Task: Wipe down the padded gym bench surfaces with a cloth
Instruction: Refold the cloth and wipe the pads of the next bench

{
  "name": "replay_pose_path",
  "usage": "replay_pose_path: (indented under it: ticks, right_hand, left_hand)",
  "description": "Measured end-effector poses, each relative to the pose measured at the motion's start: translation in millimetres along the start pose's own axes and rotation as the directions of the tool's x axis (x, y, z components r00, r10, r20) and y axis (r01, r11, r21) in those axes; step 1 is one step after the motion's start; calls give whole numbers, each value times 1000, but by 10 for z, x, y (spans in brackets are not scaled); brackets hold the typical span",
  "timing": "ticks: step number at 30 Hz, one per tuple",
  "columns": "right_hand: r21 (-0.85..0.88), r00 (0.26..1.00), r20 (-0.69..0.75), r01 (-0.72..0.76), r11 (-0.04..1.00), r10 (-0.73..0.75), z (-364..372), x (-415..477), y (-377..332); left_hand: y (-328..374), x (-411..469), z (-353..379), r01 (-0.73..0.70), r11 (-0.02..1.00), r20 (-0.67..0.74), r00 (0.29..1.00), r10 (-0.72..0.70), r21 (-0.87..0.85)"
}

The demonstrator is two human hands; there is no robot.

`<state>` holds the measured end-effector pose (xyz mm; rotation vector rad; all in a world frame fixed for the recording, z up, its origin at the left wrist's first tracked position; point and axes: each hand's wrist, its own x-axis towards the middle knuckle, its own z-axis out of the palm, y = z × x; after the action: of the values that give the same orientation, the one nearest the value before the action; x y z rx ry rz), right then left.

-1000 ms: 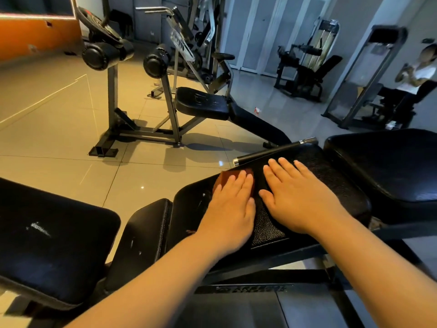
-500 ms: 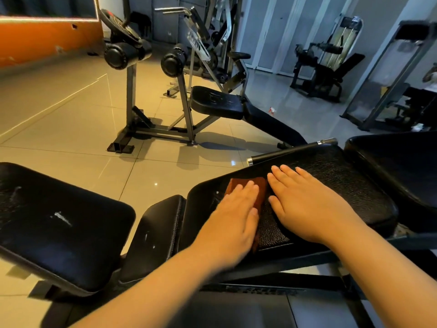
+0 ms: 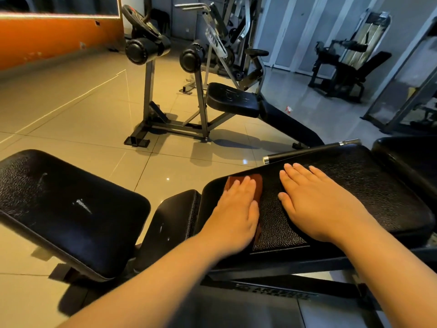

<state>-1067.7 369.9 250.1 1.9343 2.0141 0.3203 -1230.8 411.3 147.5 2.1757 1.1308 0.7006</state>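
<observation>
While my right hand [image 3: 316, 204] is bracing flat and open on the padded desk [image 3: 366, 185], I am pressing the brown cloth [image 3: 256, 183] beside it under my flat left hand [image 3: 233, 216] for even pressure.

A black, pebbled-vinyl padded tabletop [image 3: 359, 185] of a gym bench fills the lower right. The left grip [image 3: 233, 214] lies flat, fingers straight and together, pressing a reddish-brown folded cloth [image 3: 257, 185] near the tabletop's left edge; the cloth shows past the fingertips and along the thumb side. The right grip [image 3: 316, 204] rests flat on the bare vinyl just beside it, fingers slightly spread, not touching the cloth. A black bar with chrome ends [image 3: 307, 151] runs along the tabletop's far edge. Off its left edge sit a narrow black pad [image 3: 172, 223] and a wide scuffed black pad [image 3: 71, 204] over beige floor tiles [image 3: 71, 119].
</observation>
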Motion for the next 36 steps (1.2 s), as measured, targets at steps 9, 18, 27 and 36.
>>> replay_pose_path:
  ticks: [9, 18, 27, 36]
  right_hand:
    - [-18, 1000, 11, 27, 999, -27, 55, 4, -123]
    - [7, 999, 8, 36, 999, -37, 93, 45, -268]
    - [-6, 999, -18, 50, 999, -50, 111, 66, -316]
    - [-16, 999, -8, 44, 999, -44, 148, 82, -393]
  left_hand:
    - [-55, -243, -5, -21, 1000, -25, 999, 21, -4]
    - [-69, -302, -8, 50, 998, -32, 998, -51, -33]
    - [-237, 225, -101, 246, 969, -13, 969, -246, -26]
    - [-377, 139, -80, 264, 961, -14, 964, -266, -82]
